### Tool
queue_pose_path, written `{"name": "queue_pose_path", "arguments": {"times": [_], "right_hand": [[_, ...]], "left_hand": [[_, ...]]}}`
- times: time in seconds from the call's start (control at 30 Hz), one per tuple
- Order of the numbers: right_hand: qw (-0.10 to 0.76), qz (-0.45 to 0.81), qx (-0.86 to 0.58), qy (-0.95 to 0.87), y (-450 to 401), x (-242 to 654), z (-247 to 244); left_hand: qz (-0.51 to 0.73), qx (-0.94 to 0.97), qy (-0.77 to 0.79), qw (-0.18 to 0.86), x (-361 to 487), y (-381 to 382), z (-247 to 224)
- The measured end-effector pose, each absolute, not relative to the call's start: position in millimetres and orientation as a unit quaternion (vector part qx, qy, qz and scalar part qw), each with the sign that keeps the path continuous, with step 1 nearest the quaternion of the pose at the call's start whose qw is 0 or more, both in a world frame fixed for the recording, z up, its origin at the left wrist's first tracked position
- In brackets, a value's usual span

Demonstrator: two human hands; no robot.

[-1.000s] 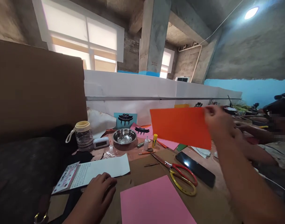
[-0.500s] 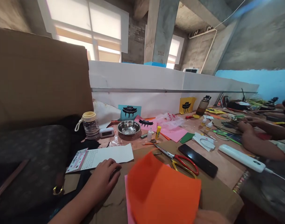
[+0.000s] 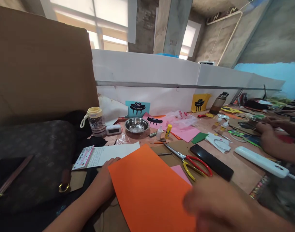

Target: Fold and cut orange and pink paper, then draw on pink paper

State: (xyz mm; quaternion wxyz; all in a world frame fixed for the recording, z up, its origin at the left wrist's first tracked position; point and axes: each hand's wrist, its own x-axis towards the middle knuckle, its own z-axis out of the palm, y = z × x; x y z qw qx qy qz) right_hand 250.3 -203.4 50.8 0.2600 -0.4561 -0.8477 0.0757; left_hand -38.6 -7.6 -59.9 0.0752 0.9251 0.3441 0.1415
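A plain orange sheet of paper [image 3: 149,190] lies in front of me, its far corner overlapping a white card with rows of small stickers [image 3: 113,155]. My left hand [image 3: 109,174] is at the sheet's left edge, and the paper covers most of its fingers. Over the right edge of the sheet, my right hand [image 3: 217,199] is smeared by motion; whether it grips the paper I cannot make out. A pink sheet [image 3: 181,174] shows beneath the orange one. Just beyond my right hand lie scissors with red and yellow handles [image 3: 192,165].
A black phone [image 3: 211,162] lies right of the scissors. Behind are a metal bowl [image 3: 137,125], a glue stick [image 3: 168,131] and a lidded jar [image 3: 96,122]. A bag [image 3: 31,161] stands at left. At right, another person's hands [image 3: 270,129] work near a white device [image 3: 260,161].
The orange sheet, curled and blurred before, is now flatter and farther left, covering my left fingers. My right hand has come up into view over its right edge. The camera view has tilted down.
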Motion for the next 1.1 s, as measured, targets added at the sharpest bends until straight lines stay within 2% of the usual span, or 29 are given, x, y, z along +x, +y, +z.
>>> {"name": "queue_pose_path", "arguments": {"times": [0.1,0.17,0.33,0.47,0.63,0.8,1.1], "right_hand": [[0.316,0.062,-0.634,-0.703,-143,296,75],[0.375,0.130,-0.697,-0.597,-95,329,83],[0.298,0.242,-0.757,-0.529,8,384,55],[0.272,0.300,-0.785,-0.468,62,398,16],[0.326,0.345,-0.769,-0.428,104,404,-13],[0.384,0.366,-0.737,-0.419,131,402,-29],[0.367,0.367,-0.746,-0.416,166,401,-38]], "left_hand": [[0.143,0.924,0.349,0.068,-39,-7,-61],[0.147,0.921,0.355,0.066,-38,-5,-62],[0.164,0.919,0.349,0.082,-39,-4,-58],[0.226,0.905,0.334,0.134,-38,-5,-54],[0.206,0.899,0.357,0.150,-37,-7,-54],[0.198,0.893,0.378,0.145,-42,-8,-59],[0.175,0.898,0.379,0.140,-48,6,-75]]}}
